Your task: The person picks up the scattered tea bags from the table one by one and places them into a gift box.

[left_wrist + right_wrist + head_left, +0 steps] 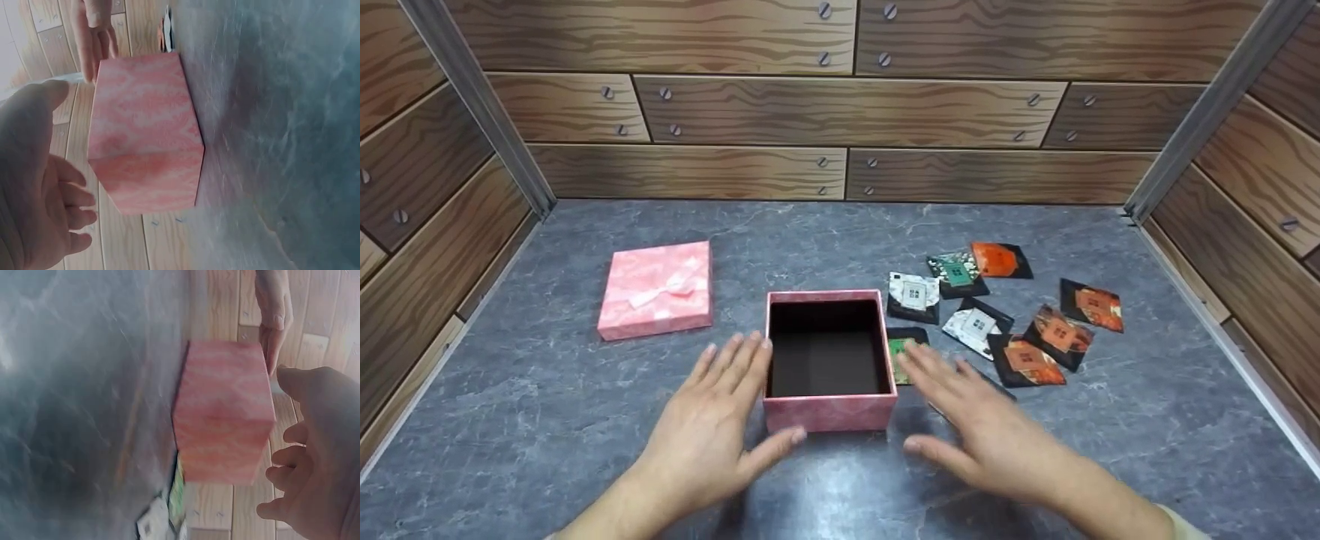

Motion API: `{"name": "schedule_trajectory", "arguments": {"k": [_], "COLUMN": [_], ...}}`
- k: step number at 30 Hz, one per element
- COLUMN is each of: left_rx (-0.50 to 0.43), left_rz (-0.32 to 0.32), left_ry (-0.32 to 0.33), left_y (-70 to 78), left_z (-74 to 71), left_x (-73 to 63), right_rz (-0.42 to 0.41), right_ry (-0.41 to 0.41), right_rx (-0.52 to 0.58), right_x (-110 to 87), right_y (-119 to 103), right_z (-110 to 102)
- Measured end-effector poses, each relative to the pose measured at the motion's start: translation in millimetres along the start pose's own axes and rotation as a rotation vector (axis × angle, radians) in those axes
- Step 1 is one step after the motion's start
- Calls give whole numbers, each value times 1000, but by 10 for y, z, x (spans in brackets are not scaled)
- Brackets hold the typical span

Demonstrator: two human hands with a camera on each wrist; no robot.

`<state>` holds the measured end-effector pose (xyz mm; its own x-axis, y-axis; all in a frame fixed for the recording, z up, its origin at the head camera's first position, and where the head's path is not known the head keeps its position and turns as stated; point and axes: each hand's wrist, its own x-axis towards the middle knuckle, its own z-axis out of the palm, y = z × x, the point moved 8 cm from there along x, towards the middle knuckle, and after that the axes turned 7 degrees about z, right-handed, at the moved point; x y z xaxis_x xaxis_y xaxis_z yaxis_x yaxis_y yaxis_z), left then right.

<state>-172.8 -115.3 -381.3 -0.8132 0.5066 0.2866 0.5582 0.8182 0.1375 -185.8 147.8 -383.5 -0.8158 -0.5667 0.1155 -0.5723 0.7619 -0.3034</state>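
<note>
A pink square box [831, 412] with a dark inside stands upright on the table, its top uncovered and nothing seen in it. My left hand [709, 427] is at its left side, fingers straight, fingertips right at the rim. On the other side my right hand [986, 427] is spread, thumb apart, a little off the box wall. Neither hand holds anything. A green-printed packet [901, 360] lies against the box's right side, partly hidden by the right hand. In the left wrist view the box's pink walls [143, 107] show beyond the left hand.
The pink lid [656, 289] with a bow lies at the left. Several flat square packets are scattered at the right, among them a white one [913, 296], an orange one [999, 259] and a brown one [1061, 336]. Wood-patterned panels [847, 112] enclose the table.
</note>
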Motion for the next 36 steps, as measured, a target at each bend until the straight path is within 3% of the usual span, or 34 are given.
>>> {"name": "schedule_trajectory", "arguments": {"k": [4,13,23,30,36], "left_rx": [-21,-117,-134,-114,-94], "left_rz": [-44,-62,-42,-17,14], "left_ry": [47,-21,-73,-83,-69], "left_y": [-148,-371,-433,-414,-381], "left_z": [0,187,276,252,228], "left_x": [145,382,421,417,462], "right_rz": [93,212,286,473,559], "right_ry": [22,95,203,200,200], "right_rx": [25,79,139,156,173], "right_x": [41,51,-31,-147,-202], "right_y": [208,820,1590,2352,2851], "right_z": [-147,-395,-681,-757,-745]}}
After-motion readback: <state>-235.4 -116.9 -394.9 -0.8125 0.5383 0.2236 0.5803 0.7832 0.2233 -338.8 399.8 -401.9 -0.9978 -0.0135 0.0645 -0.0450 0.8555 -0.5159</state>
